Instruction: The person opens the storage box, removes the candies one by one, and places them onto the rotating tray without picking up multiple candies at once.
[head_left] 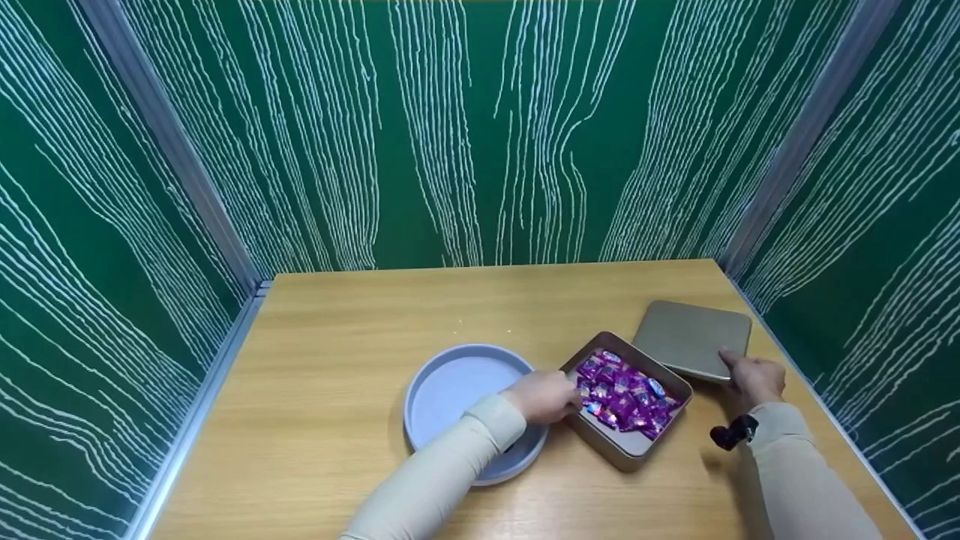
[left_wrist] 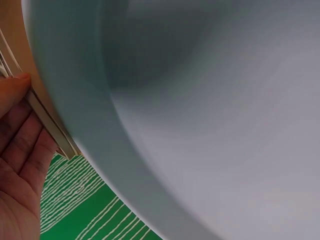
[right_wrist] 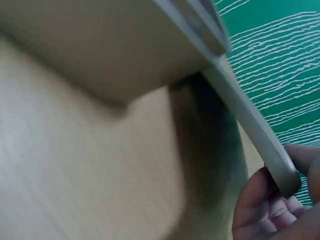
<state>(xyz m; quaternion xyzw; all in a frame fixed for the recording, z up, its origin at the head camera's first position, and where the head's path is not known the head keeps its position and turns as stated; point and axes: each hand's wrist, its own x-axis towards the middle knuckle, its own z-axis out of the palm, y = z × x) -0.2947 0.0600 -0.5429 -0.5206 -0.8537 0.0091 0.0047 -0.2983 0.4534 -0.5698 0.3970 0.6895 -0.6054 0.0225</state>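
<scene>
In the head view an open square metal tin (head_left: 611, 450) holds several purple-wrapped candies (head_left: 622, 394). My left hand (head_left: 544, 397) is at the tin's left edge; the left wrist view shows the thumb over the rim of the tin (left_wrist: 50, 120) and the fingers against its outside wall. My right hand (head_left: 757, 377) pinches the right front corner of the flat gold-grey lid (head_left: 694, 337), behind and right of the tin. From the right wrist view, thumb and fingers are on either side of the lid's edge (right_wrist: 250, 120), which is raised off the table.
A round pale grey-blue dish (head_left: 450, 386) stands left of the tin, under my left forearm, which hides part of it. The wooden table (head_left: 322, 420) carries these things. Green panels (head_left: 480, 202) with white wavy lines rise at the back and both sides.
</scene>
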